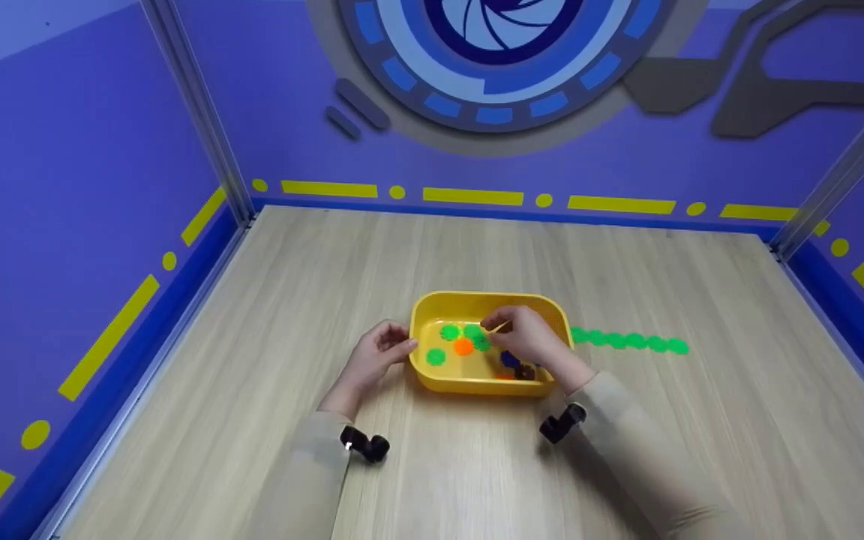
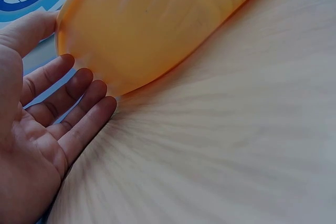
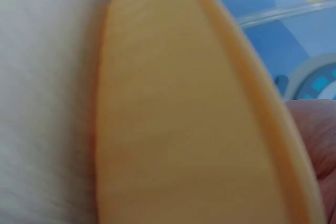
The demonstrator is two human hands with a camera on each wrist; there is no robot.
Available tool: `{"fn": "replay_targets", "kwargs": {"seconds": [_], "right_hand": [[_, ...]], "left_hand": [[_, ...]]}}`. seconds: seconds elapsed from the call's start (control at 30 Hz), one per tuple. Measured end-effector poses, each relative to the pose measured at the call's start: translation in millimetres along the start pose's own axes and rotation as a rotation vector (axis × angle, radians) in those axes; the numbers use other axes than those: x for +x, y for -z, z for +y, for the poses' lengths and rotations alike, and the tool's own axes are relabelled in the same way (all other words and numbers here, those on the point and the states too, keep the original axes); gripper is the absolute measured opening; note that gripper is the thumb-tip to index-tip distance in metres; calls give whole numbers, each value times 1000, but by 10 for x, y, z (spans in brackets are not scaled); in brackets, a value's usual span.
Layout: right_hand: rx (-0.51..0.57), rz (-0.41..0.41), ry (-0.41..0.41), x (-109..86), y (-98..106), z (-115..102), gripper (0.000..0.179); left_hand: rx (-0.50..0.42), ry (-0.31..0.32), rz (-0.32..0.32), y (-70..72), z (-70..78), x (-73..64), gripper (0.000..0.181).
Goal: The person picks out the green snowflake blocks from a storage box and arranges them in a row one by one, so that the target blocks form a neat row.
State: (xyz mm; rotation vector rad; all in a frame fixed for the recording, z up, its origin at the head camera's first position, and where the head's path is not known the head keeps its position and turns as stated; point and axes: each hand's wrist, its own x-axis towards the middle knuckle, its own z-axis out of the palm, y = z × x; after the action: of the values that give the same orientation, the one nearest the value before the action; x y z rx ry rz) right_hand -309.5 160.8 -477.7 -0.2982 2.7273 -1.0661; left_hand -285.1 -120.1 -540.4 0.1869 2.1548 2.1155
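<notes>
A yellow plastic tub (image 1: 451, 385) stands on the table with small scalloped discs inside: several green discs (image 1: 436, 357), an orange disc (image 1: 463, 346) and dark blue and brown ones near its right end. My left hand (image 1: 376, 358) touches the tub's left end; in the left wrist view its fingertips rest against the outer wall, fingers only slightly bent. My right hand (image 1: 526, 335) reaches over the rim into the tub. Its thumb and bent fingers are beside the green discs near the middle; whether they pinch one is hidden. The right wrist view mostly shows the tub's wall (image 3: 173, 103).
A row of green scalloped discs (image 1: 634, 341) lies on the table to the right of the tub, its near end partly behind the rim. The wooden table (image 1: 342, 255) is bordered by blue panels (image 1: 462, 169) at the back and sides.
</notes>
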Motion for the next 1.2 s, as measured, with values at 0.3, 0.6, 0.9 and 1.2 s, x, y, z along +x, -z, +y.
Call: {"fn": "replay_targets", "kwargs": {"seconds": [0.3,0.6,0.9,1.2], "right_hand": [[-122,-26,42,34,-120,13,28],[-225,-5,132,50,-208,26,28],[-293,-8,173,35,-218,35,27],[-298,16,165,23,-234,46,26]], "left_hand": [[-33,-14,-21,-2,-15,6,24],[-34,-13,-26,-4,4,7,25],[-24,-7,-25,-3,-2,14,27],[-21,-7,-10,-5,-5,3,25]]}}
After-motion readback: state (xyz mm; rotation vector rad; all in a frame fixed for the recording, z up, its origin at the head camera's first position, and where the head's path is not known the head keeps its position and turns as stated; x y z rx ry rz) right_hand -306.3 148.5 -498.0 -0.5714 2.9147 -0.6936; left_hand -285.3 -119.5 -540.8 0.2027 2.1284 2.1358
